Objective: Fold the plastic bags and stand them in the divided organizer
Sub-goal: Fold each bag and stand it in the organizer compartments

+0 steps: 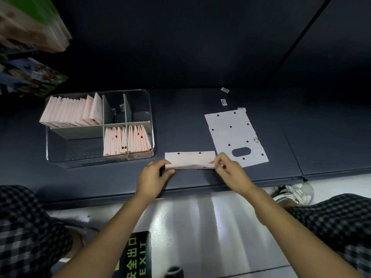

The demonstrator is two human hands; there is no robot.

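We are at the folding step. The bag in work point(190, 160) lies on the dark bench point(200, 101) as a long, narrow strip, just in front of the clear divided organizer point(149, 109) and beside a flat, unfolded bag point(230, 133).

Hand state:
- Our left hand point(153, 174) pinches the left end of the strip between thumb and fingers.
- Our right hand point(228, 168) pinches the right end in the same way, fingers curled over the near edge.

The near long edge appears lifted off the bench, so we judge that one more lengthwise fold is under way. The next move calls for laying that edge square on the far one, pressing the crease flat, then folding the strip end to end until it matches the packets already stored. We must keep both ends level, or the thin film will skew.

Organizer contents: a row of folded pink bags point(70, 113) stands in the rear left compartment, and dotted folded bags point(126, 141) stand in the front right one. The front left compartment and the two small rear compartments show free room.

Surroundings: two small labels point(224, 96) lie on the bench behind the flat bag. Nothing stands between the strip and the organizer. A floor sign reading EXIT point(136, 255) lies below the bench edge.
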